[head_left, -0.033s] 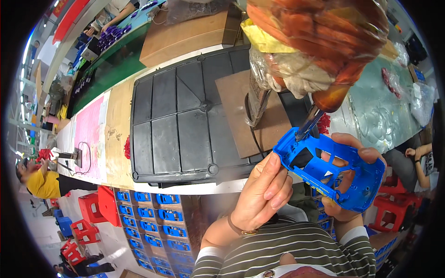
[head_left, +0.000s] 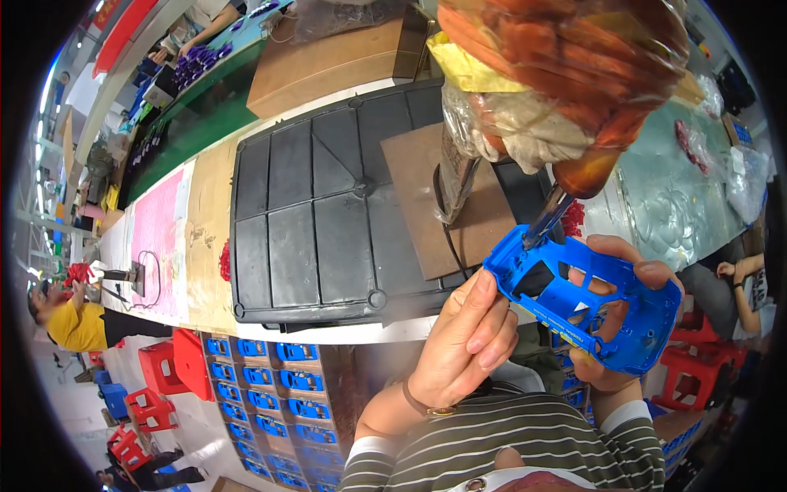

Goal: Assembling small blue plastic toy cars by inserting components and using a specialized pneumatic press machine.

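A blue plastic toy car body shell (head_left: 644, 340) is held tilted, its hollow inside facing up, with window openings through it. My left hand (head_left: 467, 338) pinches its left end between thumb and fingers. Around the right end wraps my right hand (head_left: 605, 374), fingers over the far rim and partly seen through the openings. A metal rod (head_left: 548, 215) with an amber handle (head_left: 587, 172) slants down from above. Its dark tip meets the shell's inner left corner; whether it presses there I cannot tell. Orange and pale cloth under clear plastic (head_left: 566, 74) bundles the tool's upper part.
A black ribbed plastic lid (head_left: 311, 221) lies on the bench, with a brown board (head_left: 414, 205) and an upright metal post (head_left: 459, 180). Below the bench edge stand stacked trays of blue car shells (head_left: 262, 400). Red stools (head_left: 160, 369) and a person in yellow (head_left: 78, 324) are at left.
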